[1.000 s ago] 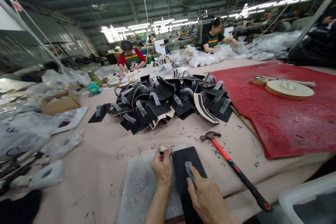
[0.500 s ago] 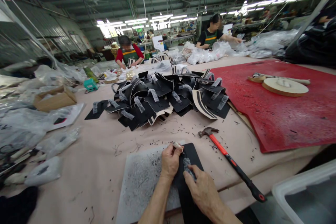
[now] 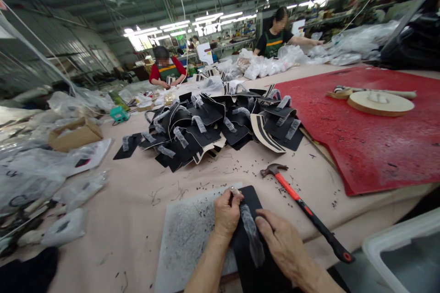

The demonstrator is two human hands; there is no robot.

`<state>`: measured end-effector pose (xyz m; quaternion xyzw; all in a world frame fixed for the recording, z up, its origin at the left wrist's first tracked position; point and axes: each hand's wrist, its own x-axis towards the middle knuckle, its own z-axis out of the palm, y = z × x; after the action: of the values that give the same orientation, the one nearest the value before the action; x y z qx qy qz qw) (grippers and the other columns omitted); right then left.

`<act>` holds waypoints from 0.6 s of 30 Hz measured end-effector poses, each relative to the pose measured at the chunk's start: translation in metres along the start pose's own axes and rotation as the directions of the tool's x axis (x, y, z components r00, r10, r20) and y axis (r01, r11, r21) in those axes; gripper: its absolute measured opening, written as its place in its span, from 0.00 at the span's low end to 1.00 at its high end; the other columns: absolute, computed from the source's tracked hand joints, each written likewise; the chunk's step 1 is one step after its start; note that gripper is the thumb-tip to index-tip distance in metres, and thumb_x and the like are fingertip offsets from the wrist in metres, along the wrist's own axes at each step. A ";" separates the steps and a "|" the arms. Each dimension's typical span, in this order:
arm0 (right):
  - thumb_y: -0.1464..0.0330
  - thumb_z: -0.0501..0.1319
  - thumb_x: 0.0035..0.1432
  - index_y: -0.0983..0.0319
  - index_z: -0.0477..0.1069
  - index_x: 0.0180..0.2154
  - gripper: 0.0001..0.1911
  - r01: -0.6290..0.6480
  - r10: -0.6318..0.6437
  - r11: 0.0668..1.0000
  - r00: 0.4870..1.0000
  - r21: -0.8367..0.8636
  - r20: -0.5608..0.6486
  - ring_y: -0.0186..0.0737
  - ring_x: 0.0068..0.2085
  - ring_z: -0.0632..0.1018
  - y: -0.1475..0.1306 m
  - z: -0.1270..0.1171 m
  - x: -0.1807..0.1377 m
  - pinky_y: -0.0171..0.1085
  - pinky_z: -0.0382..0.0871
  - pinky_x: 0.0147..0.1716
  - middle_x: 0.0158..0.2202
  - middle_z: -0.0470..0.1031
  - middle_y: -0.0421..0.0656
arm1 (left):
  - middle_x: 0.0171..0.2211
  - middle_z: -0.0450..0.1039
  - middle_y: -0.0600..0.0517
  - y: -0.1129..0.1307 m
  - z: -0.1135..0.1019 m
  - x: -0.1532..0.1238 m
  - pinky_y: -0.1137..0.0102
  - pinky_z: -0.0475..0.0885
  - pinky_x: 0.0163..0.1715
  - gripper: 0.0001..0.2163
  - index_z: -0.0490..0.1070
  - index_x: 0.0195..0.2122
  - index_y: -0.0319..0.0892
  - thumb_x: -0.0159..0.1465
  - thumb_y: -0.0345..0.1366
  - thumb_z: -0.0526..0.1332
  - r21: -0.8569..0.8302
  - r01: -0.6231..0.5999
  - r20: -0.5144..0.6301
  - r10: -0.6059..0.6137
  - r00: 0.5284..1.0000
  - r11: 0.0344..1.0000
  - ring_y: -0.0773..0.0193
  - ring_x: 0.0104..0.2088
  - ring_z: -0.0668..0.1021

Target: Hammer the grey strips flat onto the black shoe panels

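Note:
My left hand [image 3: 227,214] is closed in a pinch at the top of a black panel [image 3: 253,196]. A small whitish piece with a shiny tip [image 3: 234,190] shows at its fingertips; its kind is unclear. Along the panel runs a strap in clear plastic wrap [image 3: 252,236], its upper end beside the left fingers. My right hand [image 3: 287,245] grips the panel's right edge, thumb on top and the other fingers partly hidden. Under the panel's left side lies a pale, scuffed board [image 3: 185,233] with black specks. To the right rests a claw hammer [image 3: 302,206] with a red and black handle.
Black panels with plastic-wrapped straps [image 3: 206,128] are heaped ahead. A red sheet [image 3: 371,146] bearing a tape roll [image 3: 380,103] covers the right. Plastic bags [image 3: 37,174] and a cardboard box [image 3: 75,135] crowd the left. Two co-workers sit across the table. A translucent bin [image 3: 398,242] stands lower right.
My right hand has let go of the wrapped strap and shifted right to the panel's edge. The strap now lies exposed along the panel. My left hand keeps its pinch.

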<state>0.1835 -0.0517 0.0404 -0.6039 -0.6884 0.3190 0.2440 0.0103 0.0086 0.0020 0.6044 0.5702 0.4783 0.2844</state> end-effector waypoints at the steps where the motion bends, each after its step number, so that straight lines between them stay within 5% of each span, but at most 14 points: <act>1: 0.55 0.45 0.69 0.61 0.71 0.51 0.24 0.020 -0.028 0.997 0.994 -0.076 -0.106 0.48 0.48 0.78 0.013 -0.010 0.004 0.42 0.68 0.48 0.47 0.78 0.51 | 0.31 0.82 0.52 0.000 0.000 0.000 0.72 0.74 0.35 0.06 0.77 0.35 0.43 0.63 0.36 0.61 0.008 -0.005 -0.002 0.005 1.000 1.000 0.62 0.32 0.82; 4: 0.58 0.52 0.65 0.65 0.70 0.48 0.20 -0.057 -0.083 0.918 0.940 -0.392 -0.331 0.54 0.47 0.74 0.059 -0.037 0.015 0.48 0.67 0.48 0.46 0.74 0.56 | 0.31 0.81 0.52 0.001 0.000 0.000 0.71 0.74 0.36 0.06 0.77 0.35 0.43 0.63 0.35 0.61 0.020 -0.019 0.021 0.019 1.000 1.000 0.61 0.33 0.82; 7: 0.64 0.57 0.60 0.65 0.70 0.42 0.12 -0.168 0.028 0.854 0.960 -0.492 -0.278 0.52 0.40 0.73 0.092 -0.055 0.024 0.47 0.66 0.41 0.40 0.72 0.55 | 0.32 0.82 0.51 0.002 -0.001 0.000 0.70 0.74 0.38 0.06 0.77 0.36 0.44 0.63 0.34 0.60 0.040 -0.037 0.071 0.034 0.997 0.999 0.61 0.34 0.82; 10: 0.69 0.57 0.54 0.61 0.66 0.33 0.02 -0.299 0.287 0.941 0.953 -0.156 -0.093 0.43 0.32 0.71 0.094 -0.065 0.033 0.40 0.65 0.33 0.30 0.68 0.45 | 0.32 0.81 0.51 0.003 -0.002 0.001 0.70 0.73 0.39 0.06 0.77 0.36 0.44 0.64 0.33 0.59 0.067 -0.071 0.114 0.064 0.991 0.995 0.60 0.33 0.81; 12: 0.70 0.56 0.53 0.60 0.63 0.30 0.01 -0.394 0.388 0.914 0.918 0.095 0.081 0.37 0.26 0.68 0.080 -0.070 0.038 0.36 0.63 0.26 0.25 0.65 0.40 | 0.31 0.80 0.51 0.003 -0.002 0.001 0.70 0.72 0.38 0.06 0.76 0.36 0.44 0.64 0.33 0.59 0.079 -0.096 0.128 0.085 0.988 0.992 0.60 0.32 0.81; 15: 0.63 0.50 0.58 0.58 0.62 0.31 0.07 -0.436 0.391 0.868 0.895 0.237 0.214 0.32 0.19 0.61 0.048 -0.076 0.041 0.32 0.58 0.18 0.22 0.61 0.35 | 0.30 0.79 0.51 0.004 -0.002 0.000 0.71 0.71 0.35 0.06 0.75 0.34 0.44 0.65 0.33 0.58 0.085 -0.117 0.136 0.105 0.985 0.990 0.61 0.31 0.80; 18: 0.52 0.41 0.64 0.57 0.61 0.34 0.19 -0.340 0.312 0.892 0.940 0.297 0.139 0.32 0.16 0.58 0.019 -0.079 0.032 0.32 0.55 0.16 0.21 0.57 0.32 | 0.29 0.78 0.52 0.003 -0.001 -0.001 0.72 0.70 0.34 0.06 0.74 0.33 0.45 0.64 0.31 0.58 0.086 -0.133 0.131 0.121 0.984 0.987 0.62 0.30 0.79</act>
<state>0.2485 -0.0076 0.0785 -0.6493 -0.5272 0.4876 0.2503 0.0109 0.0072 0.0053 0.6811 0.5333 0.4292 0.2597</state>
